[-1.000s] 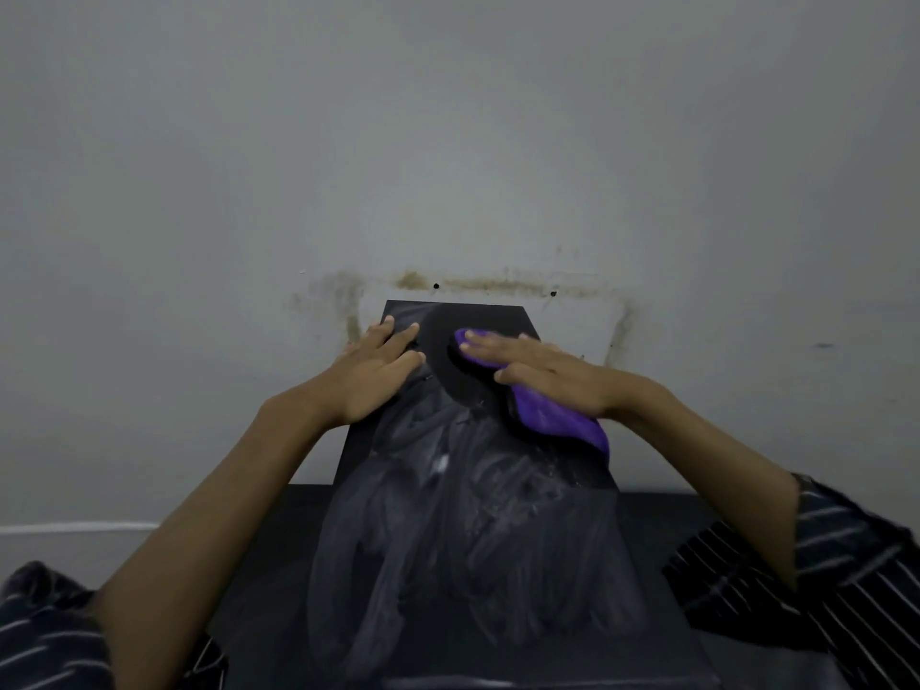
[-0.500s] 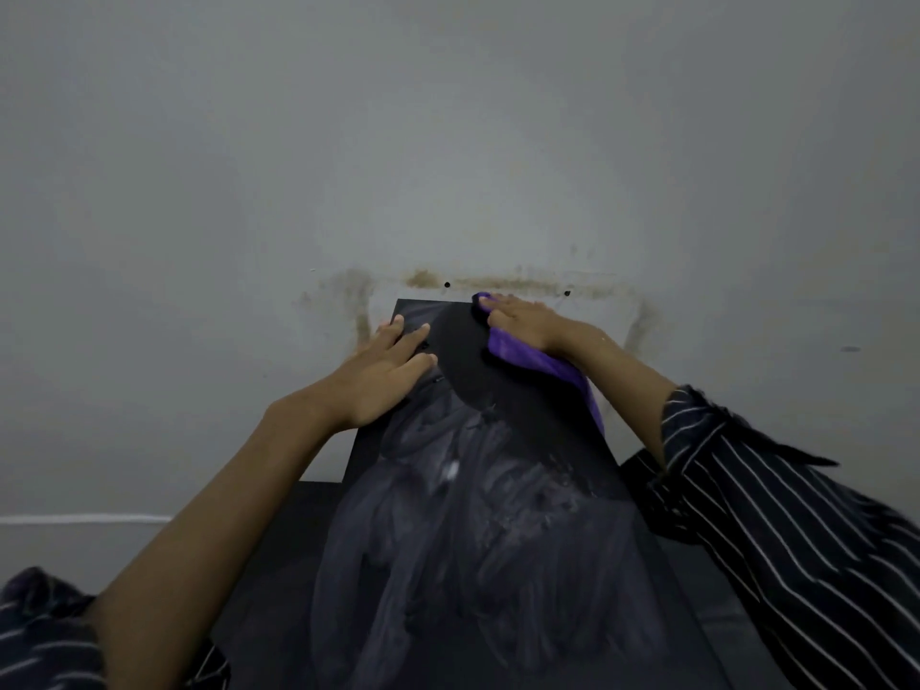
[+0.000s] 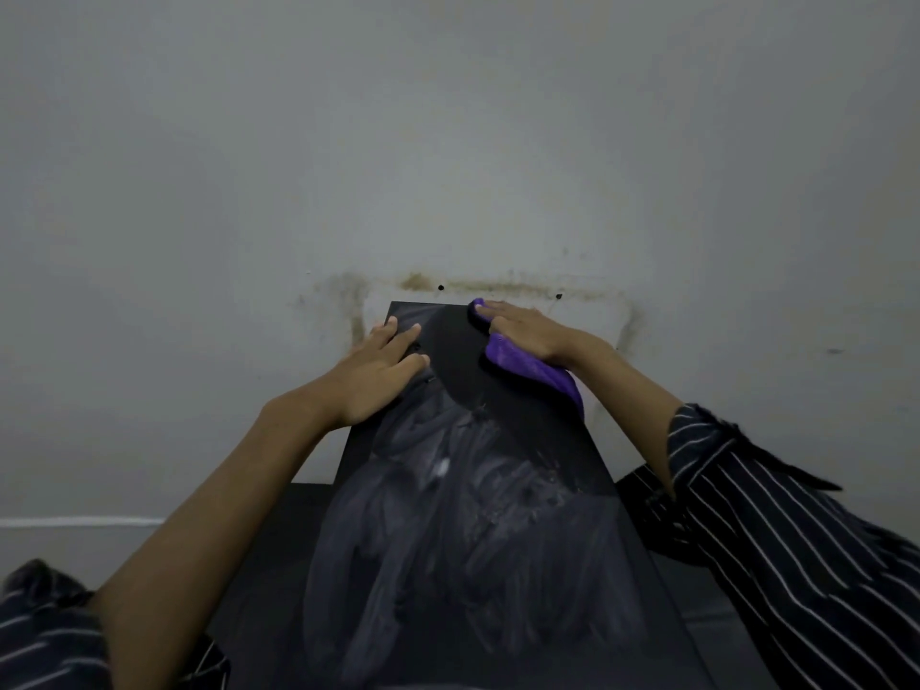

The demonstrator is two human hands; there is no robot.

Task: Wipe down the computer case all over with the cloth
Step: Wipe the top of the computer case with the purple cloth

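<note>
At centre frame, the black computer case (image 3: pixel 463 515) lay on the dark bench (image 3: pixel 269 565), its interior hidden, top panel streaked. Right grip (image 3: pixel 527 327), fingers flat, pressed the purple cloth (image 3: pixel 535 371) onto the panel's upper right corner; left grip (image 3: pixel 378 373), fingers straight, rested upper left.

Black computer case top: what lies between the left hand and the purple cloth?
Nothing: head view shows only bare black computer case between left hand and purple cloth.

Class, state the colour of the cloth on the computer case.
Purple, seen in the head view: the cloth under the right hand.
</note>
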